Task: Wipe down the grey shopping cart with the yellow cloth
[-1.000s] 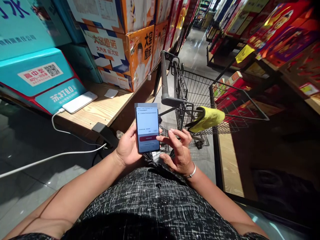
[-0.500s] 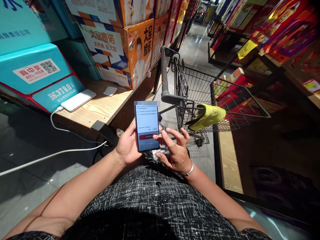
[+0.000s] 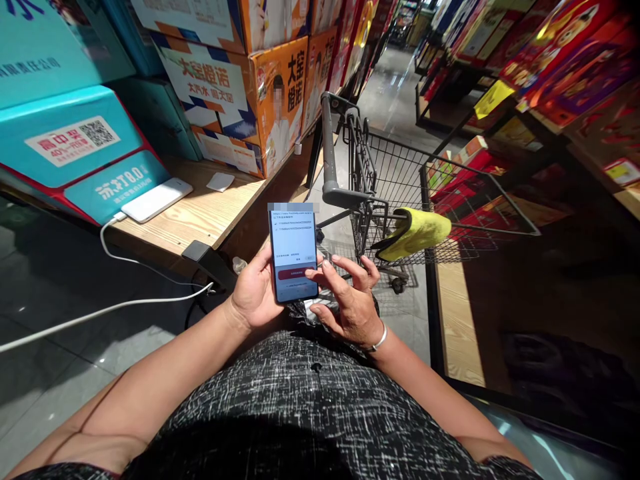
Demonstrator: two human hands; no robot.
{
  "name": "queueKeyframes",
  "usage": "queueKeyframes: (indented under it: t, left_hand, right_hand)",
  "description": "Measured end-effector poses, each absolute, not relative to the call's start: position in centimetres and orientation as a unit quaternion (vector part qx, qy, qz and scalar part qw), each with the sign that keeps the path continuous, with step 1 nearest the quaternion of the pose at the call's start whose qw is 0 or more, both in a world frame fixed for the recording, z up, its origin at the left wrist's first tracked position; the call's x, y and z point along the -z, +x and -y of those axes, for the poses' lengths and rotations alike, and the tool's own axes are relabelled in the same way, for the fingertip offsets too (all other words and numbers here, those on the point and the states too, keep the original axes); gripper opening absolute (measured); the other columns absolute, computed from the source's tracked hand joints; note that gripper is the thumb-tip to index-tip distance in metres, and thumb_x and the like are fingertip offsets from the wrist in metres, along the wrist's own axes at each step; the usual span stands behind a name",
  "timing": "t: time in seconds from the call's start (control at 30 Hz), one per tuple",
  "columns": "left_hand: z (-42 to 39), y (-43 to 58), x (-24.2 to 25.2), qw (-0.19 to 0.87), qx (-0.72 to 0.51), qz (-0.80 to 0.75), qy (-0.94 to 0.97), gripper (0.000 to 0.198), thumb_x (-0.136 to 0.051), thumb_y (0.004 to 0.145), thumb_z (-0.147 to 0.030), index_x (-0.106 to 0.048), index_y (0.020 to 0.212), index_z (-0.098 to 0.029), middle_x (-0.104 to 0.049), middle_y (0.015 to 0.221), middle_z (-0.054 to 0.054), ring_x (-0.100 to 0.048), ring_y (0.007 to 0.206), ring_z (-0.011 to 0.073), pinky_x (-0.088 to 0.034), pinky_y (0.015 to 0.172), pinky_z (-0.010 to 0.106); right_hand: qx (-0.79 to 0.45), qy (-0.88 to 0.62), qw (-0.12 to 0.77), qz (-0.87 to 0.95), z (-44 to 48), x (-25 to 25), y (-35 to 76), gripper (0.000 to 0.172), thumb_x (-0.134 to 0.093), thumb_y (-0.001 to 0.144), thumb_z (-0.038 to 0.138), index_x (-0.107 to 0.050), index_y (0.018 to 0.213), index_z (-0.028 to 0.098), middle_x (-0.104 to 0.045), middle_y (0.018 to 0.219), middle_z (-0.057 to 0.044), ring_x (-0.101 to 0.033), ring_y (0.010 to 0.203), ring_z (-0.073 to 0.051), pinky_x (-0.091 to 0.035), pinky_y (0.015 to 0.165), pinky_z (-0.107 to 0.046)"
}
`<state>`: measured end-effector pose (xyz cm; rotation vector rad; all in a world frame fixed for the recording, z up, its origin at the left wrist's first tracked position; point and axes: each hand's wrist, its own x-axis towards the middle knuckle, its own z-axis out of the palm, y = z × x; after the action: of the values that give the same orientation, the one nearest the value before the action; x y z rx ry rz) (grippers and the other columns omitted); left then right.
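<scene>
A dark-edged phone (image 3: pixel 294 243) is upright in front of my body, its lit screen facing me with lines of text and a red bar near the bottom. My left hand (image 3: pixel 256 287) holds it from the left side and behind. My right hand (image 3: pixel 353 300) has its fingers spread apart, and the index fingertip is over the lower right of the screen; whether it touches the glass I cannot tell. A silvery bracelet (image 3: pixel 381 339) circles the right wrist.
A black shopping cart (image 3: pixel 395 167) with a yellow cloth (image 3: pixel 417 235) stands ahead to the right. At left, a wooden shelf (image 3: pixel 210 207) bears drink cartons (image 3: pixel 215 87) and a white power bank (image 3: pixel 157 200) with a cable. Red packages (image 3: pixel 560 60) fill the right shelves.
</scene>
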<state>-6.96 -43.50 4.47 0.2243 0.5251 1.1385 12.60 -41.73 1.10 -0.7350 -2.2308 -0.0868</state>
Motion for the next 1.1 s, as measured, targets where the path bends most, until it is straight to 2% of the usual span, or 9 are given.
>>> queueKeyframes:
  t: [0.27,0.43,0.7,0.93,1.1]
  left_hand:
    - [43.58,-7.03,-4.85,0.811,-0.522,-0.246,0.098,0.067,-0.023,0.105,-0.054,-0.069,0.122,-0.008,-0.074,0.112,0.017,-0.070,0.109,0.0316,-0.049,0.104,0.050]
    - [43.67,-7.11,-4.70,0.807,-0.530,-0.233,0.115,0.065,-0.024,0.105,-0.052,-0.071,0.118,-0.009,-0.076,0.108,0.016,-0.072,0.102,0.0292,-0.052,0.100,0.048]
    - [43.75,-7.26,-4.47,0.810,-0.529,-0.231,0.106,0.062,-0.029,0.104,-0.052,-0.065,0.129,-0.008,-0.073,0.115,0.018,-0.069,0.109,0.0323,-0.050,0.102,0.050]
    - [43.76,-7.30,-4.66,0.809,-0.528,-0.231,0.116,0.064,-0.028,0.105,-0.054,-0.062,0.133,-0.008,-0.072,0.116,0.019,-0.069,0.107,0.0315,-0.052,0.097,0.047]
    - [43.75,-7.25,-4.69,0.809,-0.529,-0.227,0.120,0.064,-0.026,0.105,-0.054,-0.065,0.127,-0.009,-0.073,0.115,0.018,-0.071,0.102,0.0294,-0.054,0.093,0.044]
  right_hand:
    - [0.024,-0.295,0.405,0.865,41.77,-1.21,12.69,0.075,-0.046,0.098,0.046,-0.015,0.162,0.023,-0.074,0.115,-0.004,-0.053,0.126,-0.026,-0.022,0.118,-0.049]
    - [0.023,-0.286,0.413,0.864,41.69,-1.49,12.57,0.073,-0.045,0.099,0.046,-0.015,0.162,0.023,-0.074,0.113,-0.004,-0.052,0.126,-0.026,-0.022,0.117,-0.049]
    - [0.034,-0.306,0.389,0.868,41.71,-1.35,12.67,0.076,-0.047,0.096,0.046,-0.014,0.160,0.024,-0.072,0.117,-0.006,-0.053,0.126,-0.028,-0.024,0.116,-0.049]
    - [0.027,-0.290,0.412,0.863,41.59,-1.18,12.75,0.074,-0.046,0.097,0.046,-0.017,0.161,0.023,-0.074,0.113,-0.005,-0.052,0.127,-0.028,-0.025,0.116,-0.051]
    - [0.025,-0.293,0.412,0.862,41.63,-1.22,12.79,0.076,-0.048,0.096,0.045,-0.017,0.161,0.023,-0.073,0.115,-0.005,-0.052,0.127,-0.028,-0.025,0.116,-0.050]
